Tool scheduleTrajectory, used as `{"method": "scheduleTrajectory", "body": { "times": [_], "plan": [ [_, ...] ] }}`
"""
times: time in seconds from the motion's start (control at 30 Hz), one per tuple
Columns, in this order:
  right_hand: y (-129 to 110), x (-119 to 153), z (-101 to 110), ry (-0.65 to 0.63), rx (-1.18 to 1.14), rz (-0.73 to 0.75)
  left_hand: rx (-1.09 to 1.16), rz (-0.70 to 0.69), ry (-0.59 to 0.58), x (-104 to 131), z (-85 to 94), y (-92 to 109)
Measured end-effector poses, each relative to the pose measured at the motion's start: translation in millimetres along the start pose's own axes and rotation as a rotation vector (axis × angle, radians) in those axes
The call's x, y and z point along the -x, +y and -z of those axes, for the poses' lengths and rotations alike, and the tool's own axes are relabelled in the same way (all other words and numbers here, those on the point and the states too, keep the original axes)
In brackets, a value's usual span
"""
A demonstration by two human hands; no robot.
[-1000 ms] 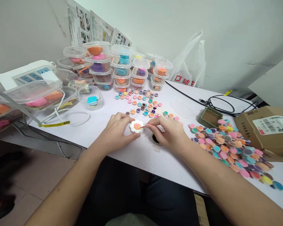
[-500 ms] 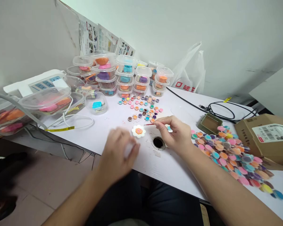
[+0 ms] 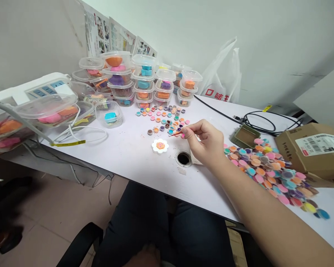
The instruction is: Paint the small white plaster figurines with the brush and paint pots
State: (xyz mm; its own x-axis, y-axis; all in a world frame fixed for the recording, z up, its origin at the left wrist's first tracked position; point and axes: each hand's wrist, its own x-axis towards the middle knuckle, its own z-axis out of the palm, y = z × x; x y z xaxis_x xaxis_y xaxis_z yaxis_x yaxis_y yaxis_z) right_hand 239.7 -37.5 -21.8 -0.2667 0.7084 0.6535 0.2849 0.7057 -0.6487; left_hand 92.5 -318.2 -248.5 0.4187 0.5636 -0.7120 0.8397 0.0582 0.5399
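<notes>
My right hand pinches a thin red paintbrush above the table, its tip pointing left. Just below and left of the tip lies a white flower-shaped piece with an orange and pink centre. Behind it are strips of small paint pots in many colours. My left hand is low in my lap at the bottom edge, dark and partly cut off, so its fingers cannot be made out.
Stacked clear tubs hold coloured clay at the back. A round hole is in the table. Many paint pots are heaped at right by a cardboard box. Cables and a power strip lie left.
My left hand has dropped from beside the flower down to my lap. My right hand still holds the brush near the paint pots. The view has shifted slightly.
</notes>
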Motion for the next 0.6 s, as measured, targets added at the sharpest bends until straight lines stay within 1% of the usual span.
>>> {"method": "scheduleTrajectory", "body": {
  "times": [0.1,0.17,0.23,0.27,0.33,0.37,0.4,0.5,0.57,0.6],
  "plan": [
    [0.4,-1.3,0.2,0.003,0.01,-0.001,0.049,-0.038,-0.067,-9.4,2.4,8.2],
    [0.3,-1.4,-0.2,-0.003,0.013,-0.006,0.119,-0.048,-0.093,-15.2,6.1,9.2],
    [0.3,-1.1,-0.6,-0.012,0.009,-0.015,0.188,-0.06,-0.104,-13.9,13.2,8.7],
    [0.4,-0.9,-0.7,-0.016,0.005,-0.023,0.23,-0.077,-0.103,-9.3,18.4,8.9],
    [0.6,-0.7,-0.8,-0.023,-0.002,-0.046,0.324,-0.132,-0.112,7.9,32.1,11.9],
    [0.7,-0.8,-0.7,-0.026,-0.006,-0.058,0.459,-0.202,-0.11,19.4,40.4,15.0],
    [0.7,-1.1,-0.5,-0.03,-0.013,-0.069,0.566,-0.238,-0.117,31.8,49.2,19.1],
    [0.3,-2.4,0.4,-0.033,-0.024,-0.08,0.743,-0.279,-0.141,65.6,73.6,32.8],
    [-0.7,-3.3,1.1,-0.008,0.002,-0.071,0.784,-0.251,-0.129,78.9,84.3,38.3],
    [-1.5,-3.6,1.3,0.006,0.021,-0.065,0.772,-0.24,-0.127,81.9,87.7,39.4]
  ]
}}
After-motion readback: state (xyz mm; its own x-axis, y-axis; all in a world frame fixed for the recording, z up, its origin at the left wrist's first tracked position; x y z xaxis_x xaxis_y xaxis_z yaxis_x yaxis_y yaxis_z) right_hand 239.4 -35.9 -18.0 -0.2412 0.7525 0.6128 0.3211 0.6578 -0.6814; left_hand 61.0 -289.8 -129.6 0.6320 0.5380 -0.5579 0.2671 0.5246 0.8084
